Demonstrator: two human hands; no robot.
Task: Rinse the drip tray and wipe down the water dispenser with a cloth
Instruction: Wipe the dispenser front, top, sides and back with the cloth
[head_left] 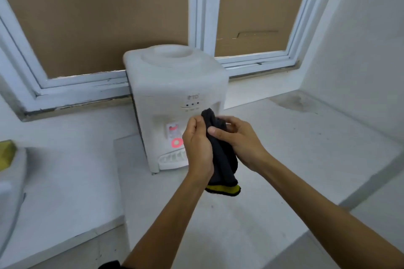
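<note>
- A dark cloth with a yellow edge at its lower end is held bunched between both hands, in front of the water dispenser.
- The cloth is gripped by the left hand from the left, fingers curled round it; it is pinched near its upper part by the thumb and fingers of the right hand.
- The dispenser is seen as a white tabletop unit with an open round well on top, three small indicator lights on the front and a red tap below them.
- The white slotted drip tray is seated at the foot of the dispenser, partly hidden by the left hand.
- The unit is stood on a pale ledge against a white-framed window backed with brown cardboard.
</note>
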